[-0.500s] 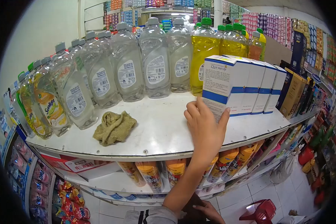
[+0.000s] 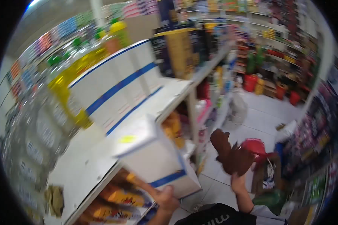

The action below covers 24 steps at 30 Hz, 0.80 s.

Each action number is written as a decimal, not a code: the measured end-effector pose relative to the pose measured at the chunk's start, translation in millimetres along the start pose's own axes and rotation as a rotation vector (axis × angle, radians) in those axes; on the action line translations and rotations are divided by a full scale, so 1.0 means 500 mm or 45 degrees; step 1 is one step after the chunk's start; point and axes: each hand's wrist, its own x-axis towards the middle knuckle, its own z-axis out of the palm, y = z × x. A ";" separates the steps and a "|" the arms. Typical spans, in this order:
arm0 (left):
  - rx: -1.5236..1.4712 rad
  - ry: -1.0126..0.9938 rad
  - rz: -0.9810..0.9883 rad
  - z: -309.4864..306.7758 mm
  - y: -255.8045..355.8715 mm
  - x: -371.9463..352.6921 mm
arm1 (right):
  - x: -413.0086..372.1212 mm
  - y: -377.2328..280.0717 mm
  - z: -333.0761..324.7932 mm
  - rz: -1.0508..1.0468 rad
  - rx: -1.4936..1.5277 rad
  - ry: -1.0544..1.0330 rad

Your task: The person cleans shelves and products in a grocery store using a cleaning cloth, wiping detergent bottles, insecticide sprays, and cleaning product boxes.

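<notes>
My left hand [image 2: 166,198] is wrapped round a white box with blue stripes [image 2: 163,161], its fingers on the side and underneath. The box is off the shelf, tilted in the air just past the front edge. Out to the right over the floor, my right hand [image 2: 238,183] grips a brown cloth [image 2: 231,155], which sticks up from the fingers. Similar white boxes [image 2: 118,82] stand in a row on the white shelf top [image 2: 80,161]. The view is smeared by motion.
Clear bottles [image 2: 45,131] and yellow bottles [image 2: 69,97] line the shelf at left. A crumpled olive cloth [image 2: 55,200] lies near its edge. Orange cans [image 2: 120,198] sit on the shelf below. Beyond my right hand, a red stool [image 2: 254,146] stands on the tiled floor [image 2: 221,172].
The view has swung right. My left hand has taken the end box off the shelf and out past its edge. My right hand has come up into plain view with the brown cloth.
</notes>
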 end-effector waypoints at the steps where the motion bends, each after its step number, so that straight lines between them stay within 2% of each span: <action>1: -0.025 -0.233 -0.084 0.039 -0.016 -0.018 | -0.038 0.038 -0.009 -0.111 -0.126 -0.292; 2: -0.025 -0.442 -0.205 0.068 -0.028 -0.044 | -0.064 0.050 -0.016 -0.195 -0.265 -0.594; 3: -0.102 -0.799 -0.185 0.051 -0.118 -0.066 | -0.068 0.045 -0.021 -0.132 -0.192 -0.496; 4: -0.338 -0.729 -0.548 0.058 -0.091 -0.091 | -0.073 0.039 -0.025 -0.075 -0.113 -0.394; 5: -0.079 -1.003 -0.197 0.063 -0.095 -0.093 | -0.080 0.032 -0.030 -0.025 -0.031 -0.290; 6: 0.066 -1.030 -0.125 0.075 -0.099 -0.116 | -0.083 0.037 -0.047 -0.021 0.003 -0.175; 8: 0.068 -1.698 -0.761 0.042 -0.165 -0.154 | -0.094 0.063 -0.080 -0.131 -0.097 0.099; 11: -0.169 -1.568 -0.758 0.050 -0.157 -0.171 | -0.095 0.039 -0.079 -0.356 -0.509 0.220; 12: -0.141 -1.354 -0.634 0.054 -0.152 -0.168 | -0.109 0.061 -0.069 -0.333 -0.401 0.169; 14: -0.055 -0.909 -0.384 0.065 -0.131 -0.146 | -0.152 0.126 -0.031 -0.266 0.102 -0.061; 15: -0.284 -0.782 -0.561 0.054 -0.122 -0.129 | -0.159 0.121 -0.004 -0.213 0.282 -0.177; 16: -0.295 -0.582 -0.535 0.045 -0.114 -0.117 | -0.154 0.106 0.008 -0.175 0.284 -0.273; 18: -0.301 -0.410 -0.408 0.020 -0.115 -0.083 | -0.129 0.045 0.036 -0.098 0.275 -0.464; 21: -0.190 -0.389 -0.403 -0.027 -0.121 -0.078 | -0.103 -0.013 0.036 -0.210 -0.090 -0.703; 22: -0.122 -0.397 -0.427 -0.036 -0.119 -0.082 | -0.089 -0.008 0.046 -0.201 -0.087 -0.721; 24: 0.035 -0.603 -0.366 -0.040 -0.119 -0.101 | -0.061 -0.001 0.059 -0.215 -0.071 -0.681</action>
